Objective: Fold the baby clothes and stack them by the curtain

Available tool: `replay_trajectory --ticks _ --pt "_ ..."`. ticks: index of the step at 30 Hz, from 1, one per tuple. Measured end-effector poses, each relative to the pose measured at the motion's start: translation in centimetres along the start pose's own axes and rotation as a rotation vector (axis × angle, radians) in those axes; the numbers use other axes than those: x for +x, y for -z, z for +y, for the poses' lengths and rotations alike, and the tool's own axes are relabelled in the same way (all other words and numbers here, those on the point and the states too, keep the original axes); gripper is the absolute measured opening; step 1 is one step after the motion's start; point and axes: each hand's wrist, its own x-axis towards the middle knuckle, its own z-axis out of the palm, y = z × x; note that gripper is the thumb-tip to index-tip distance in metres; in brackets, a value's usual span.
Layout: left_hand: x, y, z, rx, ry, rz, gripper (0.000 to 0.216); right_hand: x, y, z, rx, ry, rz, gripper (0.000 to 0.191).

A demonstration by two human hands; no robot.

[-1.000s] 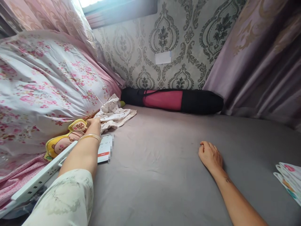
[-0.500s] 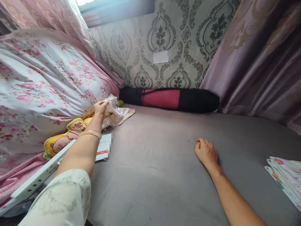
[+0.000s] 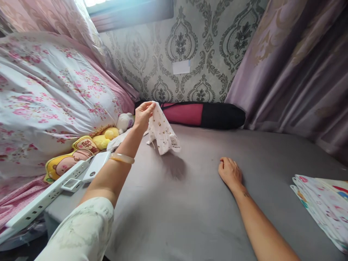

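My left hand (image 3: pixel 143 114) pinches the top of a thin white cloth (image 3: pixel 163 135) with small brown and dark prints. The cloth hangs down above the grey sheet and casts a shadow on it; its exact kind cannot be told. Behind my left forearm, more pale fabric (image 3: pixel 116 141) lies partly hidden. My right hand (image 3: pixel 230 173) rests on the bed sheet (image 3: pixel 195 206) with its fingers loosely curled and their tips turned down, and I make out nothing in it. To its right lies a stack of folded printed cloths (image 3: pixel 322 208).
A black and red long bag (image 3: pixel 185 114) lies along the patterned wall. At left are floral bedding (image 3: pixel 54 94), a yellow plush toy (image 3: pixel 106 137), a pig cushion (image 3: pixel 69 163), a white power strip (image 3: pixel 49 195) and a white box-like device (image 3: pixel 96 166). Curtains (image 3: pixel 272 79) hang at right.
My left hand has lifted the white cloth from the pile by the bedding and moved it right, over the sheet. My right hand stays resting on the sheet.
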Motion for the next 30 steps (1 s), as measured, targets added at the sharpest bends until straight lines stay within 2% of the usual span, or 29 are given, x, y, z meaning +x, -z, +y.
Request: replay_trajectory --ticks 4,9,13,15,18,19,21,24,27,30 --pt "-3.8 -4.4 0.1 -0.021 0.046 -0.100 0.042 -0.2 0.1 0.1 0.030 -0.002 -0.005 0.030" --pt "-8.1 -8.6 -1.0 -0.028 -0.017 -0.184 0.039 -0.2 0.4 0.5 0.177 -0.017 0.006 0.031" --pt "-10.4 -10.3 -2.2 0.115 -0.017 -0.263 0.030 -0.4 3.2 -1.5 0.396 -0.062 0.177 0.030" --pt "-11.2 -10.8 -2.5 0.186 0.044 -0.309 0.025 -1.1 5.4 -3.5 0.515 0.003 0.217 0.031" --pt "-12.0 -11.6 -2.5 0.191 0.148 -0.351 0.022 -2.8 8.2 -7.0 0.669 0.260 0.036 0.031" --pt "-12.1 -11.8 -2.4 0.171 0.185 -0.352 0.022 -3.5 8.9 -8.0 0.688 0.359 -0.048 0.031" --pt "-12.4 -12.3 -2.1 0.121 0.269 -0.343 0.024 -4.6 9.6 -9.4 0.653 0.459 -0.193 0.035" --pt "-12.9 -12.9 -1.1 0.055 0.376 -0.339 0.027 -5.5 9.3 -10.1 0.587 0.496 -0.310 0.045" --pt "-13.3 -13.0 -0.2 0.027 0.429 -0.313 0.024 -5.3 8.5 -9.8 0.532 0.485 -0.295 0.055" --pt "-13.2 -12.6 0.1 0.023 0.425 -0.249 0.018 -4.5 8.8 -8.9 0.507 0.403 -0.247 0.044"
